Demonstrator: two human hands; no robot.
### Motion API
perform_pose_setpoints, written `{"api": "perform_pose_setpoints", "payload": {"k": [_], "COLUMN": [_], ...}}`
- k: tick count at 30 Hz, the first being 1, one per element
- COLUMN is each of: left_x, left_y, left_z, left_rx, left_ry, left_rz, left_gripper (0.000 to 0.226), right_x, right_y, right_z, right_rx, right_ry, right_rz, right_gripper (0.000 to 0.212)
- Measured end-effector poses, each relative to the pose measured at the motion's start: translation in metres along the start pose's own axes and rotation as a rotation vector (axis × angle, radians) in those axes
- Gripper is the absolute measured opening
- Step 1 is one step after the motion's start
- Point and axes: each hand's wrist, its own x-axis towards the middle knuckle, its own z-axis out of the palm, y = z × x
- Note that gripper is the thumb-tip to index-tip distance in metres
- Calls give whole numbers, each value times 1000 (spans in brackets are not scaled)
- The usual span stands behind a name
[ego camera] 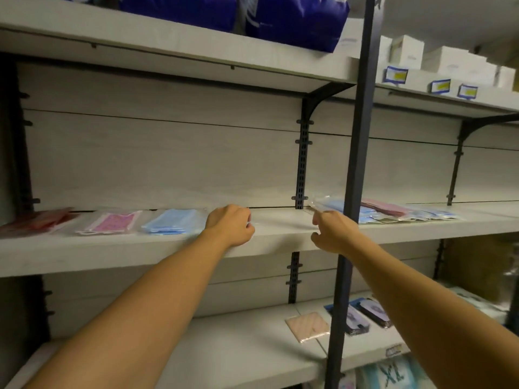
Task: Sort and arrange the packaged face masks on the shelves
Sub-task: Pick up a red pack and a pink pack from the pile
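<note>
On the middle shelf lie a red mask pack, a pink patterned pack and a light blue pack in a row at the left. My left hand rests on the shelf just right of the blue pack, fingers curled; something small and pale shows at its fingertips, and I cannot tell if it grips anything. My right hand reaches toward a loose pile of blue and pink packs, index finger stretched out to the pile's clear plastic corner, thumb apart.
A dark metal upright stands in front of the pile and crosses my right wrist. The lower shelf carries a beige pack and dark packs. Blue bags and white boxes sit on the top shelves.
</note>
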Motion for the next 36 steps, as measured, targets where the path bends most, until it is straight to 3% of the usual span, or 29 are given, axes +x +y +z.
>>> {"api": "perform_pose_setpoints", "payload": {"k": [6,14,28,31,36], "left_x": [-14,-2,71,85,98], "left_y": [62,112,159,170,186], "left_z": [4,13,43,44,50], "left_rx": [30,73,73,78,104], "left_ry": [-35,-65,62,78,72], "left_rz": [18,33,-53,-77,-103], "left_gripper": [31,30,22,22,23], "right_x": [-32,-41,6,25,45], "right_y": [55,127,242,266,299], "right_z": [-3,-8,-12,-18,-16], "right_rx": [-8,-26,-38,-100,-86], "right_ry": [-15,-25,21,28,-6], "right_rz": [-6,45,27,70,102], "right_gripper": [23,34,41,25,27]}}
